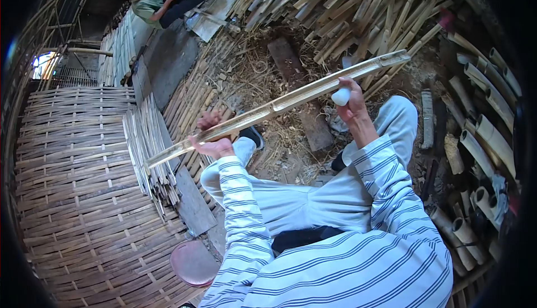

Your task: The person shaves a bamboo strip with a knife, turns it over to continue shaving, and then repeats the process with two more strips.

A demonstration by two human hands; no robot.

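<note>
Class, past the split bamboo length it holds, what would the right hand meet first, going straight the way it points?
Probably the heaped bamboo strips beyond the split bamboo length in the right hand, though depth is unclear.

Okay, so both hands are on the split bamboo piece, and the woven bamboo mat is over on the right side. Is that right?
Not quite: the head view shows the woven bamboo mat on the left side. The left hand and right hand are both on the split bamboo piece.

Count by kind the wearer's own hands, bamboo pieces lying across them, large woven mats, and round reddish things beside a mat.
Hands (left hand, right hand): 2
Split bamboo piece: 1
Woven mat: 1
Round reddish thing: 1
Total: 5
</note>
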